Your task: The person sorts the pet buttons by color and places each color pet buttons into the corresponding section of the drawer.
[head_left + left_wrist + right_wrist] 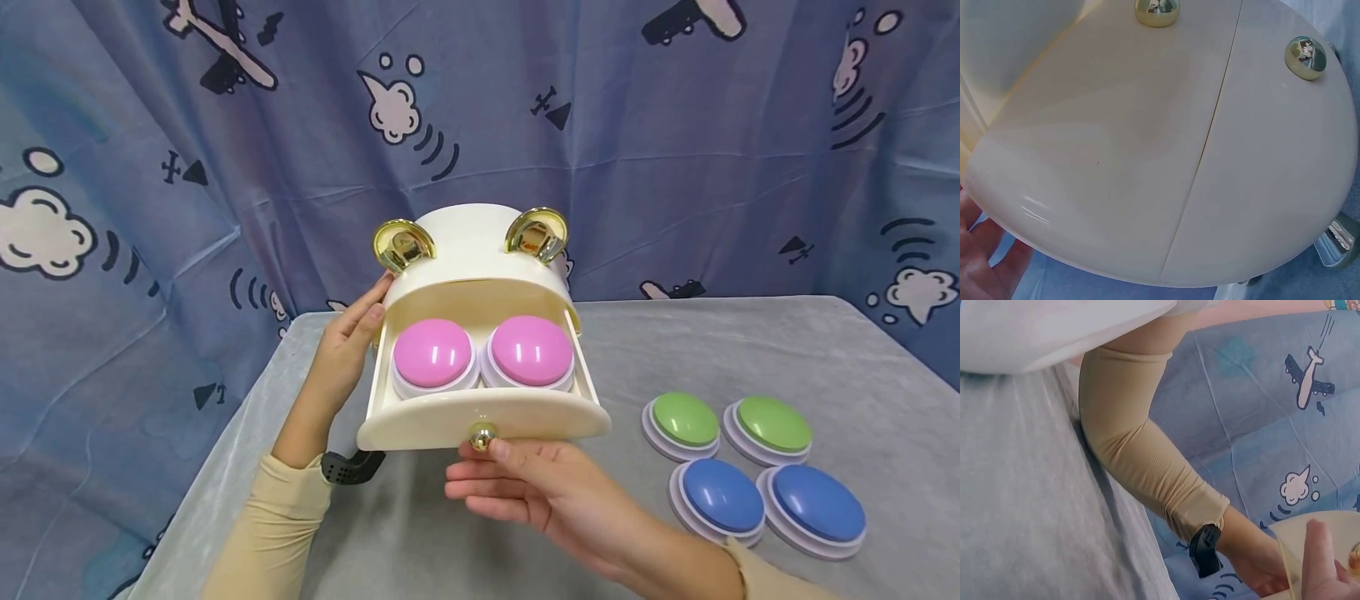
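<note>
My left hand (pixel 339 350) holds a white box (pixel 476 237) with gold ears by its left side, tilted over the table. Its drawer (pixel 420 423) is pulled out toward me. Inside lie two pink-domed push lights or buttons (pixel 433 353) with white rims, side by side. The thumb and index finger of my right hand (pixel 543 492) pinch the drawer's gold knob (pixel 482 436), while its other fingers extend below. In the left wrist view the white shell (pixel 1116 162) fills most of the picture, with fingertips at its lower left edge.
To the right on the grey-covered table (pixel 660 342) lie two green-domed discs (pixel 685 419) and two blue-domed discs (pixel 722 496), all with white rims. Behind the table hangs a blue curtain (pixel 480 100) printed with planes and clouds. A black band (pixel 351 468) circles the left wrist.
</note>
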Motion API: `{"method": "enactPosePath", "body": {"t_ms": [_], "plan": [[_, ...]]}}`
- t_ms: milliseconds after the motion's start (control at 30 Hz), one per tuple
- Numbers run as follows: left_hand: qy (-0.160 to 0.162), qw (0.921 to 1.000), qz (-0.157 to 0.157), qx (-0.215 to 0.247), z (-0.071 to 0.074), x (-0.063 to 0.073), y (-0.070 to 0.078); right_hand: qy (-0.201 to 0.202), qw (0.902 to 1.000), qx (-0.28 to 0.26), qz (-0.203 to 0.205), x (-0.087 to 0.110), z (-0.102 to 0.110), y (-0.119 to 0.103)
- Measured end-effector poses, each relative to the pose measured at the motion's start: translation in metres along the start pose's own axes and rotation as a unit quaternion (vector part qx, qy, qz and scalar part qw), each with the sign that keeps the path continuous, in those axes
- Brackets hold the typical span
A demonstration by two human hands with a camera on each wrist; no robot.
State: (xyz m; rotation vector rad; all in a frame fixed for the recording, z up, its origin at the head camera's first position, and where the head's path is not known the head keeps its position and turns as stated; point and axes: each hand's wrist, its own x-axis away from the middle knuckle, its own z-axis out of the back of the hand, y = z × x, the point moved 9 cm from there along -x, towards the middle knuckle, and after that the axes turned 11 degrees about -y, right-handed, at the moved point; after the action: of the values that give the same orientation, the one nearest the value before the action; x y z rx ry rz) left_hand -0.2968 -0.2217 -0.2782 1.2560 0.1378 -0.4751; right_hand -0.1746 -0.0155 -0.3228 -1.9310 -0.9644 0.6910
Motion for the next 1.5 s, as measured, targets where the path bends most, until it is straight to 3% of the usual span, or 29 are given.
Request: {"method": "enactPosePath", "body": {"t_ms": [233,933,1500], "plan": [[-0.001,1.0000,-0.001,0.003,0.000,-0.001,-0.001,0.016,0.9988,-0.043,0.015,-0.001,-0.001,0.000],[-0.006,1.0000,0.001,0.005,0.001,-0.002,-0.002,0.089,0.9959,-0.007,0.014,-0.024,0.010,-0.024],[-0.021,0.9998,0.005,-0.005,0.002,-0.001,-0.002,0.103,0.9941,-0.004,0.034,-0.041,0.025,-0.036]]}}
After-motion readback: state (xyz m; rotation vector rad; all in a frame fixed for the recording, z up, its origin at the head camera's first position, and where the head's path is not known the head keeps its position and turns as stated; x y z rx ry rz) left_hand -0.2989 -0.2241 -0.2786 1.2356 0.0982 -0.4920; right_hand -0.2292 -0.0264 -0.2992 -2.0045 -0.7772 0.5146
